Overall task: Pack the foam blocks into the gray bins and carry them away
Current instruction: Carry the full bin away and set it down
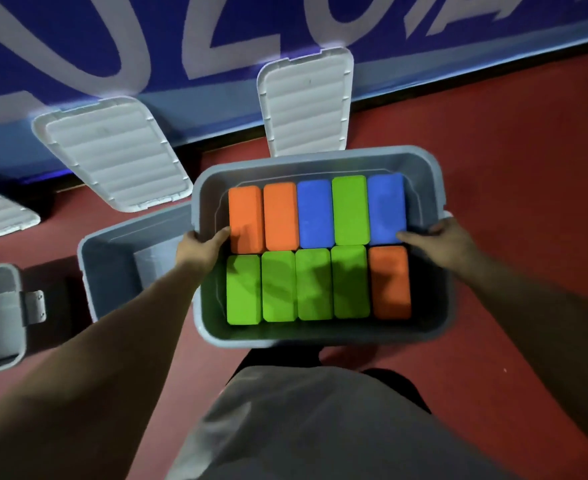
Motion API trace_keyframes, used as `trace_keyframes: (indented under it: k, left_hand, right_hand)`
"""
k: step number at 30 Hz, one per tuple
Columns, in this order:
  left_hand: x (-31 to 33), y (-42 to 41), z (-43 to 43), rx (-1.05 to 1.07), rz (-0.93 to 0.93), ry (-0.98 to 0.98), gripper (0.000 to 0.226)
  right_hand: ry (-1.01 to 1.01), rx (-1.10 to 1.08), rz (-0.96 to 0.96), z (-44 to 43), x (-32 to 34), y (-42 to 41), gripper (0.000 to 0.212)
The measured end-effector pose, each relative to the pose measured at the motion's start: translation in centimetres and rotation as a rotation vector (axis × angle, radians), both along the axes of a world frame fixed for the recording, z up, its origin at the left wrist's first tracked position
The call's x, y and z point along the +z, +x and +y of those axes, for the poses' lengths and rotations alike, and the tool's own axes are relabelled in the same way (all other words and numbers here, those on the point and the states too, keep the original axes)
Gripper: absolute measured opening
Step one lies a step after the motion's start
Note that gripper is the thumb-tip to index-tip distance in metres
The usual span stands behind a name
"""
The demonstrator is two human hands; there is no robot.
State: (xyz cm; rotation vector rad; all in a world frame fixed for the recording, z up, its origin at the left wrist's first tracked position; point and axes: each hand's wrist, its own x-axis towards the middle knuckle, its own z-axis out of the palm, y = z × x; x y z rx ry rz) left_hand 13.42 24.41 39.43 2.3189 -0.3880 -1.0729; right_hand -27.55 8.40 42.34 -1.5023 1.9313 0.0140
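Two bare arms reach out, left hand (201, 245) and right hand (439, 237) curling fingers over the side rims of the gray plastic bin (320, 166), bright foam blocks (315, 284) packed between them, so lift both sides level.

Ten blocks (315, 284), three bins (320, 166), three lids (112, 150).
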Motion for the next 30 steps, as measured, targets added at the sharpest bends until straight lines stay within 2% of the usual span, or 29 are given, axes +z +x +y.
trace_keyframes:
  k: [4,6,10,15,16,18,20,23,26,28,30]
  left_hand:
    - [-0.9,-1.8,-5.4,-0.018,0.014,0.05,0.089]
    - [-1.4,-3.1,-7.7,-0.005,0.017,0.066,0.088]
    - [-3.1,-6.1,-12.4,0.071,0.051,0.089,0.083]
    - [-6.5,-10.7,-17.7,0.288,0.045,0.12,0.072]
    - [-7.7,-11.4,-19.1,0.333,0.05,0.135,0.069]
    - [-9.6,-12.1,-21.4,0.367,0.06,0.158,0.069]
    - [-13.2,-11.6,-23.3,0.345,0.055,0.183,0.067]
    - [-19.8,-10.2,-26.1,0.301,0.036,0.201,0.051]
    - [-26.0,-8.5,-27.0,0.253,0.003,0.211,0.048]
    - [-30.6,-7.3,-26.9,0.226,-0.03,0.237,0.051]
    - [-33.9,-6.2,-26.8,0.217,-0.028,0.243,0.058]
  right_hand:
    - [0.06,0.061,-0.038,-6.7,-1.0,-1.8,0.067]
    - [0.085,0.09,-0.012,-10.2,-2.0,-2.6,0.063]
    - [0.183,0.118,0.039,-17.7,-5.4,-4.1,0.072]
    - [0.237,0.254,0.018,-27.1,-9.7,-4.2,0.061]
    - [0.259,0.269,0.023,-29.2,-11.1,-4.4,0.065]
    - [0.277,0.302,0.031,-32.0,-13.9,-4.6,0.086]
    - [0.342,0.295,0.035,-34.7,-18.4,-4.2,0.102]
    - [0.37,0.262,0.032,-37.6,-26.0,-3.4,0.106]
    - [0.361,0.278,0.045,-38.7,-32.1,-1.9,0.095]
    - [0.36,0.263,0.051,-38.9,-36.0,-0.8,0.081]
    - [0.332,0.233,0.041,-39.0,-38.9,0.2,0.078]
